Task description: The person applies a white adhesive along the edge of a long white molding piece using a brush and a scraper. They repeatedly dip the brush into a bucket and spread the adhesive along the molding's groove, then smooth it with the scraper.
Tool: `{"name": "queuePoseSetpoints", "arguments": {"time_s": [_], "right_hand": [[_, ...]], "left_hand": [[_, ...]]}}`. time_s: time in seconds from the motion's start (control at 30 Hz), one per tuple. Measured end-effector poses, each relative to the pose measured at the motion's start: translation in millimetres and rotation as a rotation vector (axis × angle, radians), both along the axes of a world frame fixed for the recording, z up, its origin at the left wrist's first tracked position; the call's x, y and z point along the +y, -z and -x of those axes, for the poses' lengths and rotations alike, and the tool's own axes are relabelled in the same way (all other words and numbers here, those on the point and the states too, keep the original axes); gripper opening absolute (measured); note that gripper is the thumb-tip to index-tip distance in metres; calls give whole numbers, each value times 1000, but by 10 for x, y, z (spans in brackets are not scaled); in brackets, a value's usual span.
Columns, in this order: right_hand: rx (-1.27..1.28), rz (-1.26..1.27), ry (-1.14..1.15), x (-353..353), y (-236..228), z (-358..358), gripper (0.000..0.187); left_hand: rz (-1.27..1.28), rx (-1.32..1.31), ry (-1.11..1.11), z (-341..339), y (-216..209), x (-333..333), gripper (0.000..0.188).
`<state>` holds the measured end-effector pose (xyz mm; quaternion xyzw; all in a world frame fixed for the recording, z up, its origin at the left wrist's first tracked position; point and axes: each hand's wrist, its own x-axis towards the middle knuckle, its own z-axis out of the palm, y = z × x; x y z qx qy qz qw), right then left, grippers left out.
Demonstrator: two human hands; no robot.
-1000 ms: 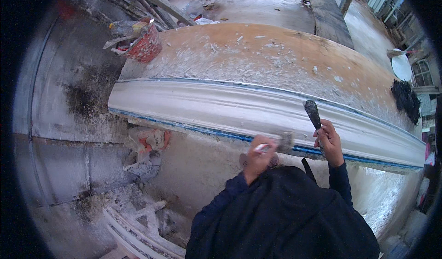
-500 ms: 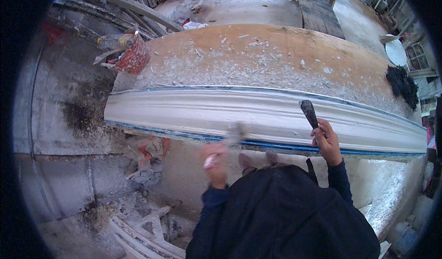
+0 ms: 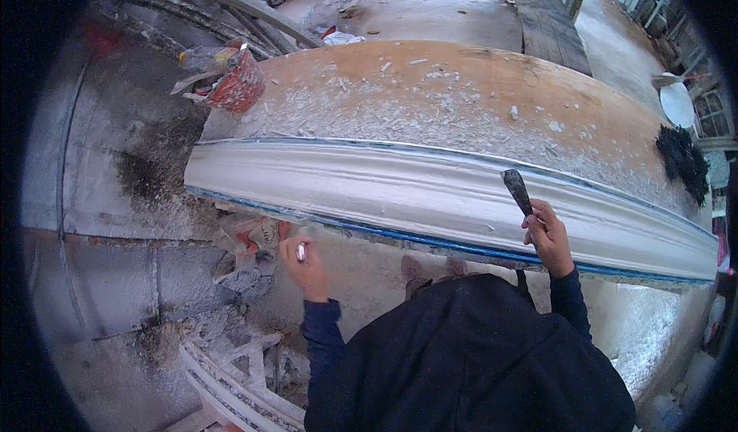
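A long white plaster moulding (image 3: 346,174) with ridged profiles and blue edge strips lies across the bench in front of me. My left hand (image 3: 307,274) is closed around a pale-handled tool (image 3: 300,253), close to the moulding's near edge left of centre. Motion blurs the tool's far end, so its kind is unclear. Toward the right, my right hand (image 3: 548,238) grips a dark, flat-bladed scraper (image 3: 516,191), with its broad end pointing up and away above the moulding.
White chips and crumbs lie over the wooden board (image 3: 453,63) behind the moulding. A red bucket (image 3: 238,82) holding scraps stands at the far left, and a black tangled bundle (image 3: 680,164) at the right. Crumpled sacks (image 3: 250,251) are below the near edge.
My left hand has moved left along the moulding's near edge with its tool. The right hand still holds the scraper in nearly the same place. The view has shifted slightly.
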<state>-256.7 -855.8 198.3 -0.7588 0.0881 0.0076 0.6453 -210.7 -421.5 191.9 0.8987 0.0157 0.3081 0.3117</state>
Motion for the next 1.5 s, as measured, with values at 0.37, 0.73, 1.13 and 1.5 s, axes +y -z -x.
{"name": "queuePoseSetpoints", "arguments": {"time_s": [0.37, 0.73, 1.13, 1.5], "right_hand": [[-43, 18, -179, 143, -15, -250, 28], [44, 92, -218, 298, -8, -358, 28], [-64, 859, -834, 1633, 68, -645, 29], [-67, 892, -830, 3130, 35, -1206, 29]], "left_hand": [[926, 457, 370, 363, 106, -1589, 7], [13, -115, 2, 177, 179, -298, 7], [684, -84, -128, -33, 253, 1152, 16], [826, 41, 31, -329, 256, 1969, 15]]}}
